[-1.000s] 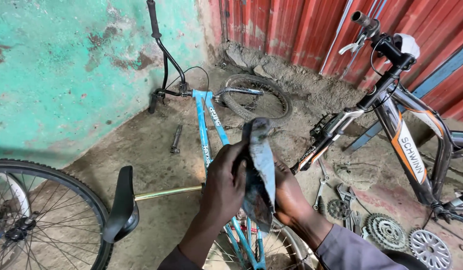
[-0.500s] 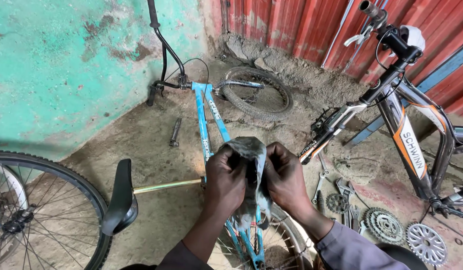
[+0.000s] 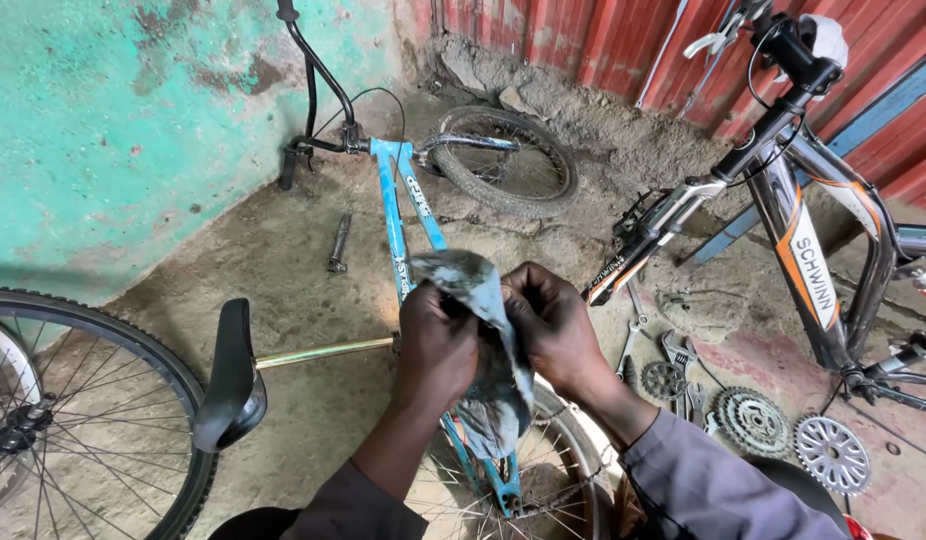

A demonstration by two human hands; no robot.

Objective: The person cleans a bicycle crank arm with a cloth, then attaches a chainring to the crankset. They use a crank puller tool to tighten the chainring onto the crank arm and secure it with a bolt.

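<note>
Both my hands grip a dirty grey-blue rag [image 3: 483, 340] in front of me. My left hand [image 3: 435, 345] clutches its left side, and my right hand [image 3: 553, 325] pinches it from the right. The cloth bunches between the fingers and hangs down below them. Under my hands lies a blue bicycle frame [image 3: 395, 205] on the dirt floor, with its rear wheel [image 3: 543, 470] just beneath my forearms. Its black saddle [image 3: 231, 385] on a brass-coloured seat post [image 3: 323, 352] sticks out to the left.
A spoked wheel [image 3: 73, 400] stands at the lower left by a green wall [image 3: 113, 110]. The blue bike's front wheel [image 3: 503, 160] lies near a red corrugated wall. A dark bicycle [image 3: 783, 230] stands on the right; sprockets [image 3: 753, 420], a chainring [image 3: 831, 452] and wrenches [image 3: 633, 330] lie below it.
My hands have closed together on the rag and bunched it. The rag, held higher and more upright a second ago, now sits lower between both hands.
</note>
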